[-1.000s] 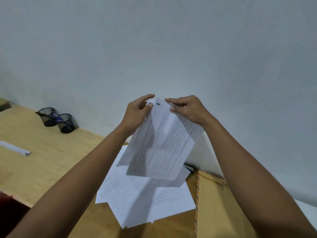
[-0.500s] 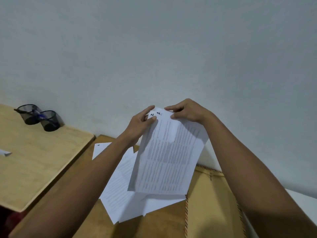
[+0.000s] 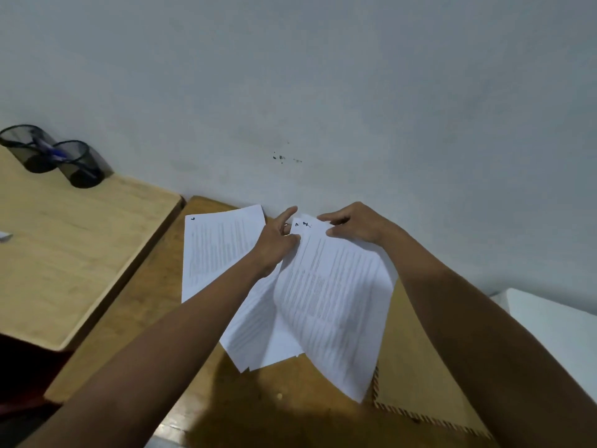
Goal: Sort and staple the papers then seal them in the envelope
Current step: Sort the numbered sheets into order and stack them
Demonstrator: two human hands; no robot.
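Spanning 2 wooden desks (image 3: 80,253) — grey wall (image 3: 323,76)

The papers (image 3: 329,305) are thin white sheets, matt, printed with grey text; the held ones bend softly. The envelope (image 3: 416,360) is brown kraft paper, matt, with a striped red-and-dark border. The bench (image 3: 142,305) is light wood with a smooth, faintly satin finish and visible grain; the neighbouring bench (image 3: 64,253) is paler wood, likewise smooth. The two cups (image 3: 55,156) are black wire mesh, see-through. The wall (image 3: 323,92) is painted, matt, with small dark specks.
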